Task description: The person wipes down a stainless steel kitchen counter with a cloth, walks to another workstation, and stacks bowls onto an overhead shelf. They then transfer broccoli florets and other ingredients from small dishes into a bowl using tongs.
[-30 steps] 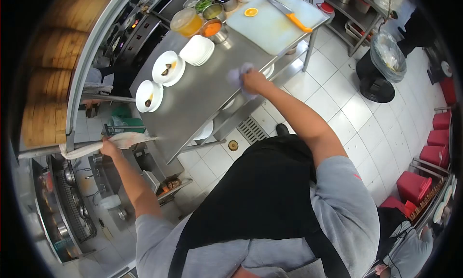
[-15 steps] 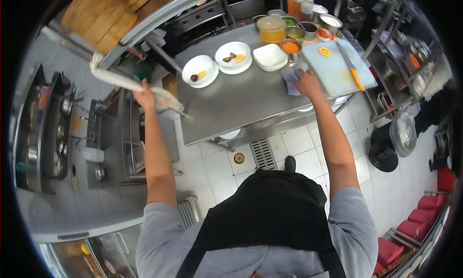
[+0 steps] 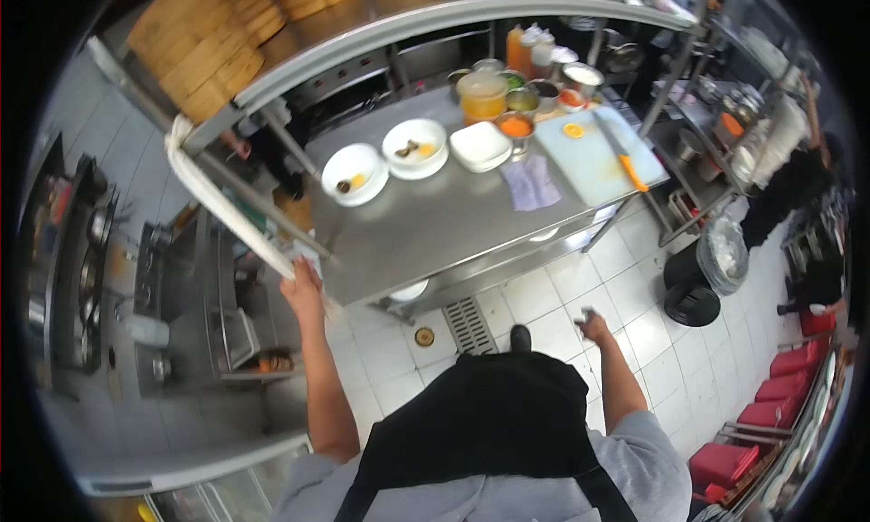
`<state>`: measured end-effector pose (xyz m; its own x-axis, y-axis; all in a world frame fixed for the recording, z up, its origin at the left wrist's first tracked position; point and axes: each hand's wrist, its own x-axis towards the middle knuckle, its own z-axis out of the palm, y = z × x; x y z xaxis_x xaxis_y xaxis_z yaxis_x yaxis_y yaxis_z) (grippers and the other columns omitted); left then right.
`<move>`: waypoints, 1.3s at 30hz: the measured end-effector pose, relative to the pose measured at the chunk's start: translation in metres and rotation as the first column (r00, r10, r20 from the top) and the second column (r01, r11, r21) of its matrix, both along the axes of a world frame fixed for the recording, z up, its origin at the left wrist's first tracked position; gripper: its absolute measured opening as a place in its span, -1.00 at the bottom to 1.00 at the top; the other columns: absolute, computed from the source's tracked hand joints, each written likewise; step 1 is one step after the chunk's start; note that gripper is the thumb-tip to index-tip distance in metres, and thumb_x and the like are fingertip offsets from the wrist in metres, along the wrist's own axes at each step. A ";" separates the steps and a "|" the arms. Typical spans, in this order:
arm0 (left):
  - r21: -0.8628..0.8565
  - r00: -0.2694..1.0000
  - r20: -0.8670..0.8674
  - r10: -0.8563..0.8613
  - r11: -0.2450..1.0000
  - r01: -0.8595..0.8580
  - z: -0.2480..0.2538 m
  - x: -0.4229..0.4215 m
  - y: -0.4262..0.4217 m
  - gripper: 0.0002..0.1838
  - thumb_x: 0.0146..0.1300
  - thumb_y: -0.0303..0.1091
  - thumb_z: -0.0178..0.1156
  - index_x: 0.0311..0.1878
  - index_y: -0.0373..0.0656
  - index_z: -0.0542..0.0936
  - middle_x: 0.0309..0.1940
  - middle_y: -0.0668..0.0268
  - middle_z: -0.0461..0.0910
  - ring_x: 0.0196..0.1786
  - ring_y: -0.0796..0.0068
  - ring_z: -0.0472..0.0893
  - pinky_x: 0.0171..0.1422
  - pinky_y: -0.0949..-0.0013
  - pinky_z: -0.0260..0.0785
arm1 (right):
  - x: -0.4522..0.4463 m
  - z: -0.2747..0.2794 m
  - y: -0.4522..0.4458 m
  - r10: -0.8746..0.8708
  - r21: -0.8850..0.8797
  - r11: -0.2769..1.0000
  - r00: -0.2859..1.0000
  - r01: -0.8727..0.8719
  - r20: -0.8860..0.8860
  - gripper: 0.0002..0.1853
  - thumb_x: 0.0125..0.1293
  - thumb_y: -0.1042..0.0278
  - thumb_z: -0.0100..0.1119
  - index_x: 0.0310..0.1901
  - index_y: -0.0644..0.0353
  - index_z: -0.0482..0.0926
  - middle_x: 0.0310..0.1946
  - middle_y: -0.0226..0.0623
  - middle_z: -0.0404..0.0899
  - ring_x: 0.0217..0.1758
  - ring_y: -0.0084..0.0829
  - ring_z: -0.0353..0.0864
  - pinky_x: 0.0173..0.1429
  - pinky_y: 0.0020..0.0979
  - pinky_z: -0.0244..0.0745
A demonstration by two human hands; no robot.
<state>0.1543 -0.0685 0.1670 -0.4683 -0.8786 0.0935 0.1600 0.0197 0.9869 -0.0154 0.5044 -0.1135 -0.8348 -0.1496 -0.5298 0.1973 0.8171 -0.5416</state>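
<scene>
My left hand (image 3: 302,285) is closed on the lower part of a long whitish cloth (image 3: 222,200), which stretches up to a metal rail at the left. Away from the table, over the tiled floor, my right hand (image 3: 593,326) has its fingers apart and holds nothing. A purple cloth (image 3: 530,183) lies on the steel table (image 3: 408,223), beside the white cutting board (image 3: 594,164). An orange-handled knife (image 3: 623,156) and a cut orange piece (image 3: 574,130) rest on the board. Two white bowls (image 3: 354,174) (image 3: 415,148) with food stand near stacked square dishes (image 3: 481,146).
Behind the dishes are a tub of orange liquid (image 3: 481,96), metal containers and squeeze bottles (image 3: 528,51). A shelf with round wooden boards (image 3: 195,46) runs overhead. At the right stand a lined bin (image 3: 722,255), red containers (image 3: 779,400) and people in dark clothes (image 3: 784,196).
My right hand has let go of the purple cloth and moved down off the table. My left hand has moved down and right, drawing the whitish cloth longer.
</scene>
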 end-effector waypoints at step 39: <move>-0.756 0.872 0.490 -0.009 0.493 0.430 -0.078 -0.126 0.153 -0.20 0.18 -0.10 0.23 0.38 -0.27 0.13 0.44 -0.12 -0.15 0.48 -0.09 -0.13 0.49 0.03 -0.22 | 0.019 -0.007 0.096 -0.424 -0.189 0.818 0.792 0.543 0.440 -0.58 0.22 0.27 0.17 0.09 0.23 0.43 -0.16 -0.15 0.56 -0.22 -0.24 0.63 -0.24 -0.20 0.62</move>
